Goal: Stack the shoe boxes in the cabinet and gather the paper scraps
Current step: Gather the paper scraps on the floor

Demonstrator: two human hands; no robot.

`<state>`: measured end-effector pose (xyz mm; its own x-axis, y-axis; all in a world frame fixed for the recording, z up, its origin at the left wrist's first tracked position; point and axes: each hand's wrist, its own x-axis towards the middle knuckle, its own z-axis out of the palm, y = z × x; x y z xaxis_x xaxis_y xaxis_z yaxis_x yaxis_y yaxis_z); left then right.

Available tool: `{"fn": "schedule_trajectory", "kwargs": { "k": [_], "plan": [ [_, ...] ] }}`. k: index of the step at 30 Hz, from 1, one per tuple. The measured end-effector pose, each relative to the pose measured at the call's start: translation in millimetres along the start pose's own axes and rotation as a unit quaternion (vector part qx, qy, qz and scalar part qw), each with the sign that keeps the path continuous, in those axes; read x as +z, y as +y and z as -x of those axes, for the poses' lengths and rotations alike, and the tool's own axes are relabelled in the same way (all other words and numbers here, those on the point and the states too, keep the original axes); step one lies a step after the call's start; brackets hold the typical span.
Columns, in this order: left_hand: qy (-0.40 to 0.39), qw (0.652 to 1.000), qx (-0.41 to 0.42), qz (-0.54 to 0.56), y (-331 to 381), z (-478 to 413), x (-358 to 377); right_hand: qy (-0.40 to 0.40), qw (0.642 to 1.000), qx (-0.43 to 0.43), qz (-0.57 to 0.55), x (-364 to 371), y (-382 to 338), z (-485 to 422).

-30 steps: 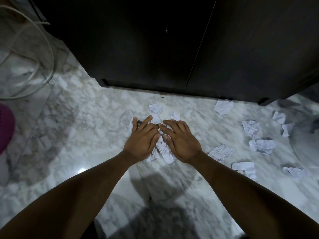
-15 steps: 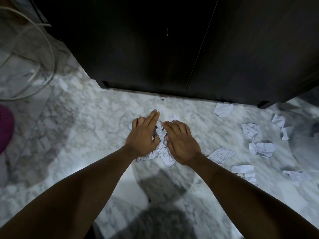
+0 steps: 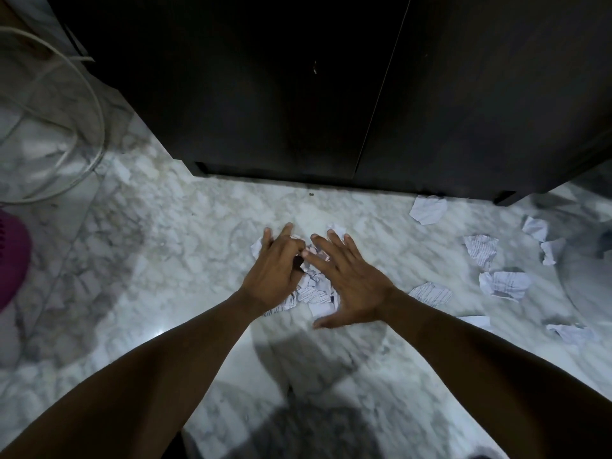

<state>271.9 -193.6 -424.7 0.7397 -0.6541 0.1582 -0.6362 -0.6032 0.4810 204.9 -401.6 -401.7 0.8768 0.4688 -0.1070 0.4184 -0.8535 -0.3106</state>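
A small heap of crumpled, printed paper scraps (image 3: pixel 314 290) lies on the marble floor (image 3: pixel 185 246) in front of the dark cabinet (image 3: pixel 298 94), whose two doors are closed. My left hand (image 3: pixel 275 273) curls over the heap's left side, fingers bent onto the scraps. My right hand (image 3: pixel 352 284) rests on the heap's right side with fingers and thumb spread. More loose scraps are scattered to the right: one by the cabinet foot (image 3: pixel 429 209), others further out (image 3: pixel 482 248) (image 3: pixel 506 284) (image 3: pixel 430 294). No shoe boxes are visible.
A white cable loop (image 3: pixel 97 127) lies on the floor at the left. A magenta object (image 3: pixel 13 260) pokes in at the left edge. A round grey base (image 3: pixel 589 286) sits at the right edge, with scraps (image 3: pixel 535 228) beside it.
Both hands have drawn the scraps into a tighter heap. My left hand has curled onto it, and my right hand has spread its fingers and thumb.
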Motion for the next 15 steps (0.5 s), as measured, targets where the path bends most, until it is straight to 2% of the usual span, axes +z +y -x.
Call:
{"fn": "schedule_trajectory", "kwargs": {
  "k": [2,4,6,9,11,15],
  "plan": [
    [-0.001,1.000,0.015,0.000,-3.5,4.8,-0.4,0.009,1.000,0.002,0.008,2.8,0.4,-1.2],
    [-0.017,0.998,0.020,0.049,-6.7,11.9,-9.6,0.027,1.000,0.004,0.013,4.9,-0.2,-1.2],
    [-0.065,0.995,0.040,0.060,-6.3,20.6,-20.5,0.037,0.999,-0.003,0.020,5.8,-0.1,-1.0],
    [-0.139,0.987,0.045,-0.063,2.5,29.4,-27.3,0.045,0.999,0.002,0.014,5.6,0.7,-2.0],
    [-0.129,0.986,0.034,-0.097,5.0,29.1,-23.6,0.044,0.999,0.013,0.014,6.4,0.8,-2.3],
    [-0.056,0.997,0.025,-0.039,3.1,26.5,-16.3,0.068,0.997,0.025,0.019,6.9,-2.0,-3.7]
  ]
}}
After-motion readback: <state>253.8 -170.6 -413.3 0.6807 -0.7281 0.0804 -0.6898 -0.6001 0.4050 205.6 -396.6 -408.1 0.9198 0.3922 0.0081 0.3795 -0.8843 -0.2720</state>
